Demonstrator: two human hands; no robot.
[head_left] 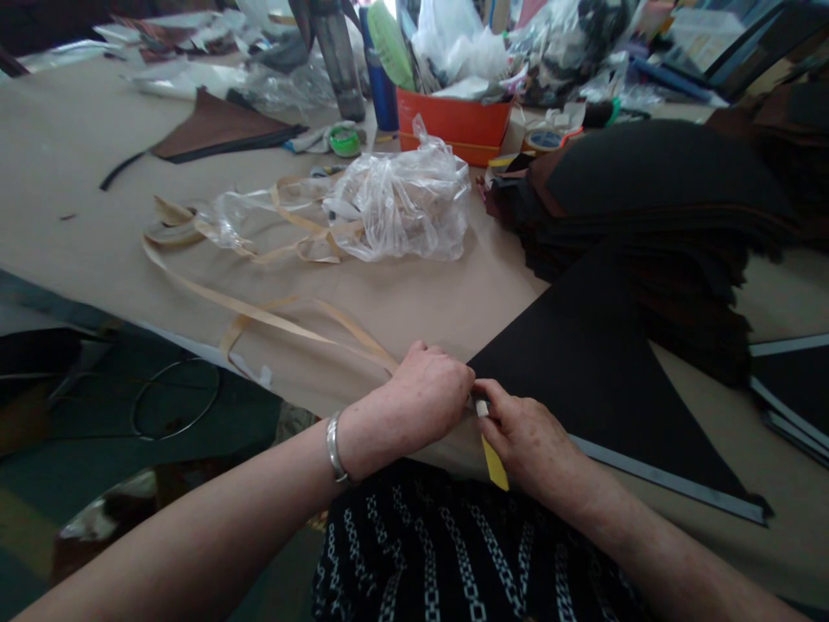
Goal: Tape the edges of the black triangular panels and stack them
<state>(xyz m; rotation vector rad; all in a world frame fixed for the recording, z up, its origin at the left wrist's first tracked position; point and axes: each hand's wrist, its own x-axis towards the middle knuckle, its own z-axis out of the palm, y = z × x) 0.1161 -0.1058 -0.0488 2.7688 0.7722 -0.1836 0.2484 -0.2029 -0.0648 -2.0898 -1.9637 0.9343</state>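
Observation:
My left hand (427, 397) is closed, its knuckles up, at the near edge of the table. A narrow tan strip (278, 320) runs across the table into it; the fingertips are hidden. My right hand (528, 436) touches it from the right, closed on a small tool with a flat yellow handle (495, 465). Its working end is hidden between the hands, so I cannot tell its exact kind. Right by both hands lies a black triangular sheet (576, 363) with a grey strip (670, 485) along its near edge. One corner of the sheet reaches my left hand.
A clear plastic bag (408, 203) with tan strips lies mid-table (78, 225). Dark cut pieces are stacked (667, 173) at the right. Behind stand an orange-red box (453, 125), a blue bottle (382, 82) and a green tape roll (344, 140). A brown piece (217, 125) lies back left.

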